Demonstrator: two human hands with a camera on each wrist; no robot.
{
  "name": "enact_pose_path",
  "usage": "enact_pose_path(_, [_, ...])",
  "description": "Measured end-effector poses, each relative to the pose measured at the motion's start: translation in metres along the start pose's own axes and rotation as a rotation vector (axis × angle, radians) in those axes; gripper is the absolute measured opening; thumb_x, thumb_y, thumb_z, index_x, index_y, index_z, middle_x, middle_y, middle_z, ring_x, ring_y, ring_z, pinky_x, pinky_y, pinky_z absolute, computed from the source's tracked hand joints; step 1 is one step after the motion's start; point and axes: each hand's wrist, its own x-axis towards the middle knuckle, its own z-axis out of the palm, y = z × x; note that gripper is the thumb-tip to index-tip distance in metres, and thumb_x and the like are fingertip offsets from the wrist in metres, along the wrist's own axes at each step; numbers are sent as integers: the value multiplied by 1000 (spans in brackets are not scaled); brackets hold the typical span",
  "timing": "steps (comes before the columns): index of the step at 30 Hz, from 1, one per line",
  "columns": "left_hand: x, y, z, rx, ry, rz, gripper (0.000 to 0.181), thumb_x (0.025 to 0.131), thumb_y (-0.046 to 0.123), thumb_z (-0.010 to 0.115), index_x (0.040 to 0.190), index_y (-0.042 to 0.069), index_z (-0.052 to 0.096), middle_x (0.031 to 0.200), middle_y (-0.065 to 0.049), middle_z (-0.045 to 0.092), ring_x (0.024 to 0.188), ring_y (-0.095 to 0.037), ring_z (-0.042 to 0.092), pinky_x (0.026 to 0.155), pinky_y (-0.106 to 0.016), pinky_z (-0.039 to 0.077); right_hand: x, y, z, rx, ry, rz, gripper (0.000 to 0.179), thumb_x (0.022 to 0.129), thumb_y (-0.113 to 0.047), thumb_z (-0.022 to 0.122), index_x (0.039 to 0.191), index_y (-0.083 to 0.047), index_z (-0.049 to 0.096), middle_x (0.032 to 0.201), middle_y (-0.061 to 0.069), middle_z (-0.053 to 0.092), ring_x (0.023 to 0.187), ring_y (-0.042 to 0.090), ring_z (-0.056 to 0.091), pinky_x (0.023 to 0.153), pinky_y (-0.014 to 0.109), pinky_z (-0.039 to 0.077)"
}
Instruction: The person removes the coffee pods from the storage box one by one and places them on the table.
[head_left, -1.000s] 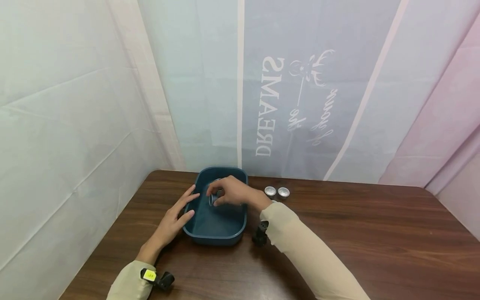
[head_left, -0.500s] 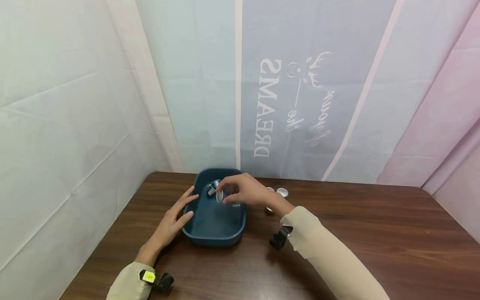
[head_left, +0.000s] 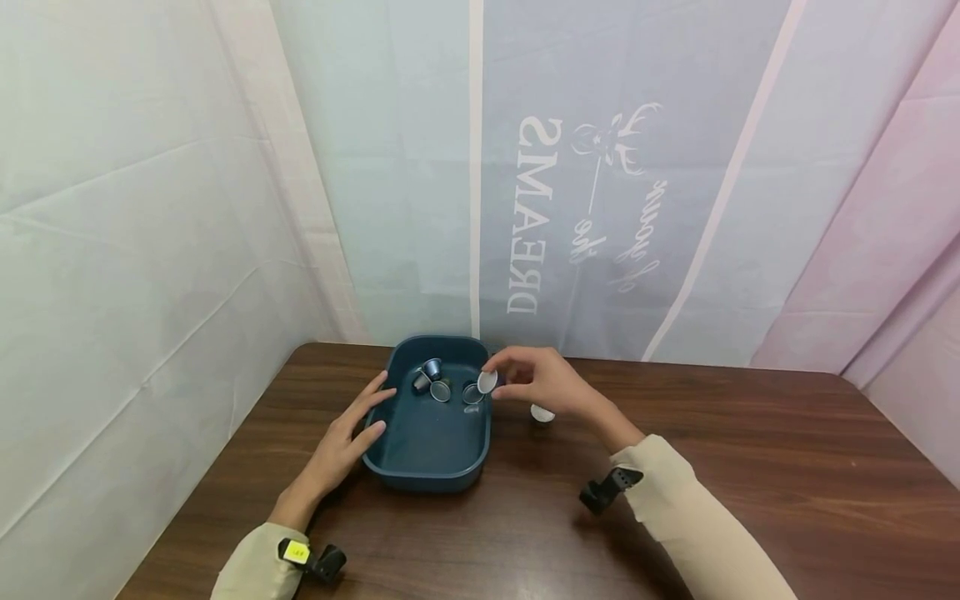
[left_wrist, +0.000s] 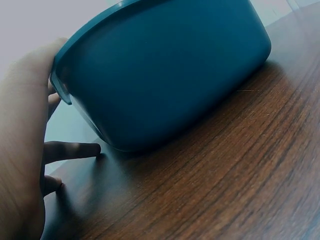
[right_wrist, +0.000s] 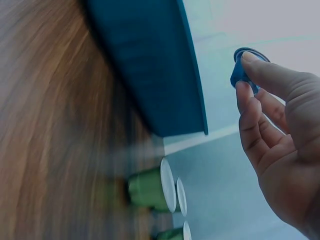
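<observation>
My right hand (head_left: 551,379) pinches a small blue coffee capsule (right_wrist: 238,74) between thumb and fingertips. In the head view its pale round lid (head_left: 487,382) faces me, at the right rim of a dark teal bin (head_left: 427,482). Several capsules lie in this bin: a blue one (head_left: 432,368) and a darker one (head_left: 421,382) on their sides, and another (head_left: 440,391) with its lid up. One more capsule (head_left: 472,393) is by the right wall. My left hand (head_left: 347,437) rests at the bin's left rim, fingers spread and fairly straight.
Right of the bin, a green capsule (right_wrist: 150,190) stands lid-up on the brown wood table (head_left: 720,467); more green ones are beside it in the right wrist view. The right hand hides some of them in the head view. A printed curtain (head_left: 405,208) hangs behind the table.
My right hand has moved right, from over the bin's middle to its right rim, where it holds a capsule. The capsules inside are now uncovered. My left hand stays at the rim.
</observation>
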Motion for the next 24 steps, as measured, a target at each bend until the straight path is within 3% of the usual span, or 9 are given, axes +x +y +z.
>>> enact_pose_path(7, [0,1,-1,6,-3,4,45,98,11,51,142,7,44,157,-4,21,142,-25,20,103,-64,23,-27,16,-10,61,121,74,30,79,-31,79,107,-30,68,91,-7,66,78,15,62,62,32,51])
enact_pose_path(16, [1,0,-1,10,-8,-3,45,97,11,52,142,8,44,157,-3,21,142,-26,20,103,-65,23,-64,20,-25,244,253,72,31,82,-5,75,111,-3,66,94,13,66,80,23,63,65,28,51])
enact_pose_path(24, [0,1,-1,13,-4,-9,46,97,10,52,143,14,45,157,-3,21,142,-26,20,103,-64,23,-87,30,-29,252,298,144,32,77,-3,78,106,-1,65,92,17,66,80,24,65,68,28,52])
